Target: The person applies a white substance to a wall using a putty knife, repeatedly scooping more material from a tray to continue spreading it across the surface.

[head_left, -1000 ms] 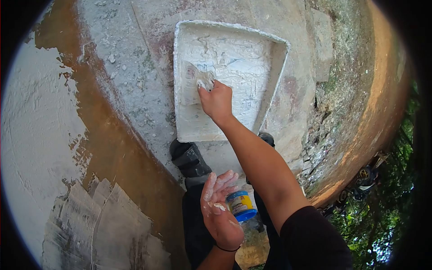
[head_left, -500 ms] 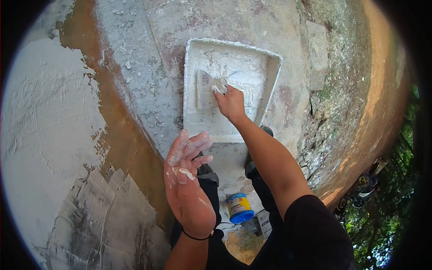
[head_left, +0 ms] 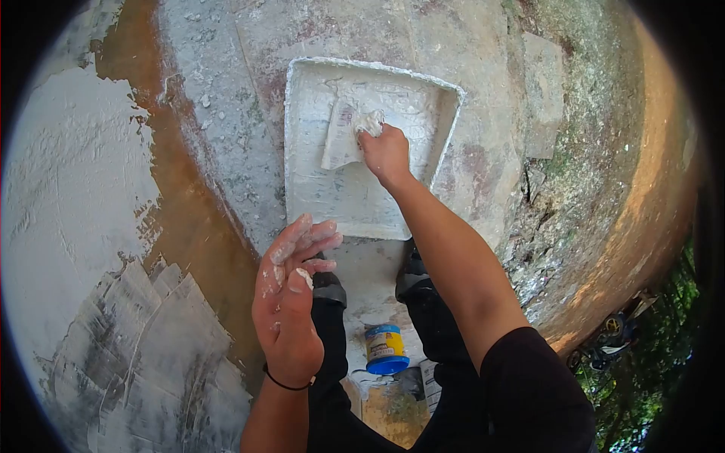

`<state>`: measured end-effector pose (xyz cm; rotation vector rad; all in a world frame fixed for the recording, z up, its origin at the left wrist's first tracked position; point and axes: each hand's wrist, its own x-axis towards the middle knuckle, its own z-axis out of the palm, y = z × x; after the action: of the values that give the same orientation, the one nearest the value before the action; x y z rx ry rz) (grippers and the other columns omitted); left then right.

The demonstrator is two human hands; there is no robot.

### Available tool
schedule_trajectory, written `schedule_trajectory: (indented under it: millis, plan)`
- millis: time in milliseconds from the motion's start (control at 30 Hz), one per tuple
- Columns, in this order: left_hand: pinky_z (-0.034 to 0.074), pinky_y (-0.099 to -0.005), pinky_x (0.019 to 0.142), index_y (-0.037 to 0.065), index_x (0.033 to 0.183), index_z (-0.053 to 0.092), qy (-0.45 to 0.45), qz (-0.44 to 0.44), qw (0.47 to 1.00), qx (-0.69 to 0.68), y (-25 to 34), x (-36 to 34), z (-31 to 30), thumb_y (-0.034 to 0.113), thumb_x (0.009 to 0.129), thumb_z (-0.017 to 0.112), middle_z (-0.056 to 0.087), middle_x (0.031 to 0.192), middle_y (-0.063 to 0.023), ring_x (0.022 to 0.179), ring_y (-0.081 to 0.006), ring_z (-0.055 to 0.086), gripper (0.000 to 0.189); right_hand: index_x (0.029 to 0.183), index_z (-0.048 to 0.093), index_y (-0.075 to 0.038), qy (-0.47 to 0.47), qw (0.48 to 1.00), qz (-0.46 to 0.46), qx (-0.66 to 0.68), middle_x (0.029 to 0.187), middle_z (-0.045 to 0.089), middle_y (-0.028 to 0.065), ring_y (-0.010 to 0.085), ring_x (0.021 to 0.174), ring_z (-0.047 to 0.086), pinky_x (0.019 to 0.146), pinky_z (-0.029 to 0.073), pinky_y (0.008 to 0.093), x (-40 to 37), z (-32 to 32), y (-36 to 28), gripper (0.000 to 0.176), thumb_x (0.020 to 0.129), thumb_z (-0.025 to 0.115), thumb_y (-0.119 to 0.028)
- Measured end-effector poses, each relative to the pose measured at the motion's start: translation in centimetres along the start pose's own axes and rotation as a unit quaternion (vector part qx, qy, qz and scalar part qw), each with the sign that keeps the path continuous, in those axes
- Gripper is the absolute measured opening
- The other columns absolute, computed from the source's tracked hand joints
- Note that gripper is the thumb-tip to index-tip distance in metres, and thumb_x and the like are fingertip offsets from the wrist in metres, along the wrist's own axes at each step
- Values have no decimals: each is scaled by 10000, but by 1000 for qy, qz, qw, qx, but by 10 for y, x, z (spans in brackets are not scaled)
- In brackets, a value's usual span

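My right hand (head_left: 387, 155) is closed round the paste-caked handle of a wide putty knife (head_left: 341, 136). Its broad, pale blade, with faint printing on it, rests inside a white tray (head_left: 288, 151) on the ground. White paste (head_left: 423, 98) coats the tray's floor and walls, and a lump of it clings at the handle. My left hand (head_left: 291, 294) is held up near the tray's front left corner, apart from it. Its fingers are stretched out, smeared with white paste, and hold nothing.
A partly coated wall (head_left: 75, 181) stands on the left, with a bare brown strip (head_left: 189, 219). Between my legs is a blue and yellow tin (head_left: 386, 349). Rough, stained concrete (head_left: 476, 60) surrounds the tray. A motorbike (head_left: 612, 332) and foliage appear at lower right.
The putty knife and my right hand have shifted rightward and farther back within the tray. The whole view has moved, so the tray, tin and legs sit more to the left.
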<state>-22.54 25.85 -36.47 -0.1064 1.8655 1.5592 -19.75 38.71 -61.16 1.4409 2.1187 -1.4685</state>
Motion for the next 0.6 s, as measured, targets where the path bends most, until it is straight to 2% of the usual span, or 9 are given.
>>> schedule_trajectory:
  millis: [100,167,300,367,500,567,600]
  plan:
    - [420,-310,813,-55,1252,356,8,-8,1000,20,-18,17,3,274,910,349,503,1142,-193,1031,-244,514,475,848,619,67,5,999,32,-43,750,610,245,378,719,602,707,477,405,-4,-7,9,337,695,602,-233]
    - [414,-307,818,-53,1252,361,21,0,1000,23,-26,32,6,266,911,342,506,1144,-185,1029,-238,512,467,899,617,51,0,988,-55,-141,764,612,238,376,742,596,710,478,408,-8,-28,8,337,697,597,-217]
    - [399,-305,828,-40,1249,381,46,43,996,71,-58,60,1,260,913,332,514,1147,-165,1030,-220,506,453,940,617,8,-17,978,-118,-171,772,615,217,370,742,594,690,478,411,-6,-58,-12,310,704,591,-193]
    - [401,-306,828,-34,1242,397,53,52,994,74,-78,75,2,259,911,334,520,1141,-162,1034,-215,502,447,940,622,-39,-25,926,-249,-282,784,621,166,328,761,597,654,481,399,1,-57,-25,249,736,566,-172]
    - [404,-309,828,-36,1232,411,114,75,989,54,-102,98,-4,249,904,338,519,1145,-171,1033,-216,503,440,894,638,-72,11,884,-323,-339,790,614,110,281,781,585,642,463,385,20,-18,-39,192,746,537,-141]
    - [405,-309,826,-31,1234,410,139,89,986,15,-112,105,-9,240,902,336,519,1144,-172,1035,-217,504,434,875,643,-80,101,811,-437,-375,786,604,88,251,786,567,651,438,367,26,-4,-44,189,736,521,-118]
    - [405,-309,826,-31,1234,410,140,86,986,10,-116,109,-11,240,902,336,519,1144,-172,1035,-217,504,434,839,640,-70,111,802,-447,-380,762,602,96,251,761,566,660,416,359,26,1,-44,173,716,524,-105]
